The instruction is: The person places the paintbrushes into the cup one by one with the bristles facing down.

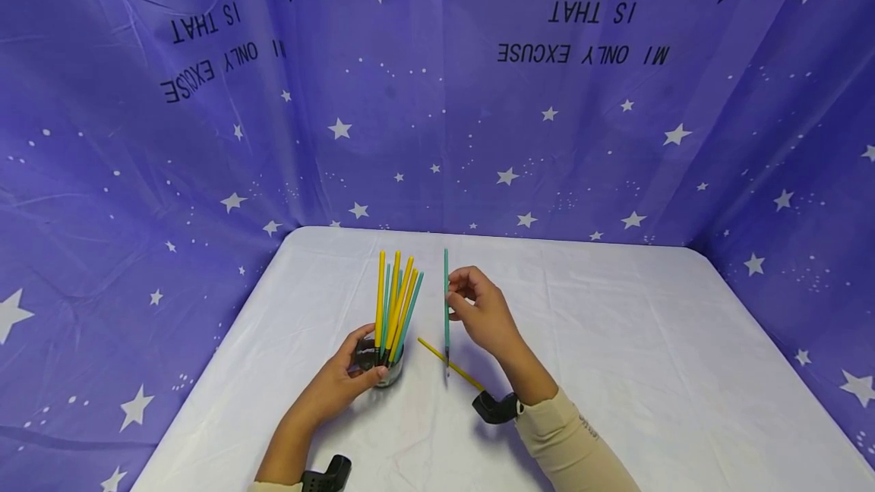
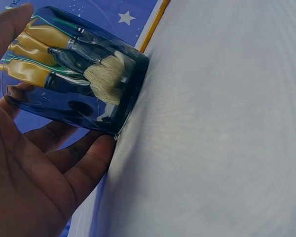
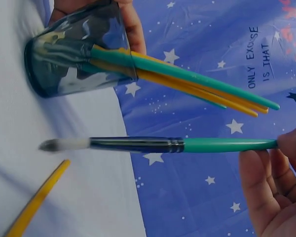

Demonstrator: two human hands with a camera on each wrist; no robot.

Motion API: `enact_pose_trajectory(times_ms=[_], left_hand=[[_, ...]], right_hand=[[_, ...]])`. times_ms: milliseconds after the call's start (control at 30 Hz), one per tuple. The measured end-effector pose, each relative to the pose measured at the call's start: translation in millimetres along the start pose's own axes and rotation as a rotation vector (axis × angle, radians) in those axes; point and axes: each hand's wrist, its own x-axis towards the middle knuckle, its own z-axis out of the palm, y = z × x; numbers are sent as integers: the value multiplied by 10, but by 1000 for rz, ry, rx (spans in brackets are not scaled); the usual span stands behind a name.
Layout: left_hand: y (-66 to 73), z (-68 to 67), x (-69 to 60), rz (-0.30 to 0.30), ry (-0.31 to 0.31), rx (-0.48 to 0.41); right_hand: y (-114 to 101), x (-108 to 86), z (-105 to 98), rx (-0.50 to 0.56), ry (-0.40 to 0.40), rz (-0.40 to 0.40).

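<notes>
My left hand holds a dark-tinted glass, its fingers and thumb curved round the sides. Several yellow and green paintbrushes stand in it, bristles down and handles fanning upward; pale bristles show through the glass in the left wrist view. To the right of the glass, my right hand pinches a green paintbrush by its handle. This brush hangs upright, tip down, with a dark ferrule and a whitish, dark-tipped head. A yellow paintbrush lies slanted on the table beneath it, partly hidden by the right wrist.
A white cloth covers the table. Purple fabric printed with stars and lettering hangs behind it and along both sides. Each wrist carries a black camera; the right one is close over the lying yellow brush.
</notes>
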Motion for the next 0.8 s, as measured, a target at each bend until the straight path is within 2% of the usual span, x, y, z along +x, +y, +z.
enact_pose_trajectory(times_ms=[100,233,500,800], left_hand=[[-6,-3,3,3,1,-1],[-16,-2,7,0,2,-2],[-18,6,4,-12,5,-2],[-8,6,1,-17,3,-12]], right_hand=[[-172,-51,-1,32,11,-8],[-209,-61,4,83,30,-14],[11,21,40,170,69,-31],[-55,16,107,271,97,-143]])
